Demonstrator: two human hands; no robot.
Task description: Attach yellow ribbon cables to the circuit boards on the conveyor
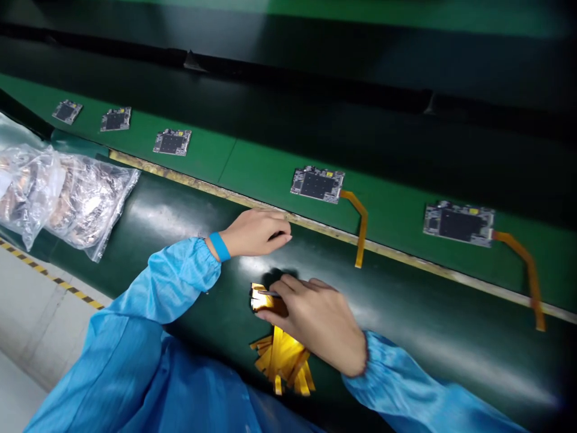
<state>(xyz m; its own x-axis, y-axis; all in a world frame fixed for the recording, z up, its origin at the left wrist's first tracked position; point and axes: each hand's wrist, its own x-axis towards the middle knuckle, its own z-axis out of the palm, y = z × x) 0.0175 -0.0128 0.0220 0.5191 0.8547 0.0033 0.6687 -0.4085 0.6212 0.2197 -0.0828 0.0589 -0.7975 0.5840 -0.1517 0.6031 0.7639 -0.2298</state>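
Note:
My left hand (256, 231) rests on the dark green bench surface (171, 222), its fingers curled together near the yellow edge strip; whether it holds anything is hidden. A blue wristband sits at that wrist. My right hand (311, 316) lies over a bundle of orange flex cables (282, 361) and pinches their shiny end (260, 297) between thumb and fingers. Both arms wear blue sleeves. Just beyond my hands, a circuit board (318, 184) with an orange flex cable (358, 225) attached lies on the green conveyor belt.
Another circuit board with flex cable (458, 223) lies to the right on the belt (252, 162). Three boards without cables (172, 142) lie farther left. Clear plastic bags of parts (67, 195) sit at the left. A grey floor with hazard tape (49, 278) runs below.

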